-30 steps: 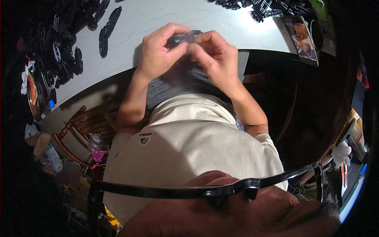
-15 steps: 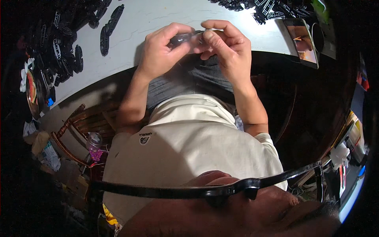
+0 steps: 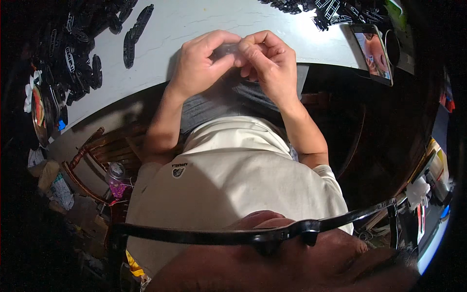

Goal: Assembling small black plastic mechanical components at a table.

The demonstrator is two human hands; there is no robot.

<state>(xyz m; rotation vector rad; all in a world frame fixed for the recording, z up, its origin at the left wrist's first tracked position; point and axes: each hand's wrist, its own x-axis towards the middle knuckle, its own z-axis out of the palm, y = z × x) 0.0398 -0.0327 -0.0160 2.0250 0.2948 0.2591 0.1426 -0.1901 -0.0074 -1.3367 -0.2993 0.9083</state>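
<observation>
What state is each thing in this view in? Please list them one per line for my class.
Small greyish part: held, mostly hidden.
Left hand: curled, gripping that part.
Right hand: thumb and forefinger pinched together.
Smartphone: screen lit.
Black plastic parts at left: loosely heaped.
Black plastic parts at upper right: loosely heaped.
Eyeglasses: worn.
Cream T-shirt: worn, creased.

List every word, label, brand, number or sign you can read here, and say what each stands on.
Cream shirt: small dark lettering beside a dark emblem, upside down; wording not copied.
Black glasses frame: tiny pale marks, too small to read.
Phone: a picture on screen; no readable text.
</observation>
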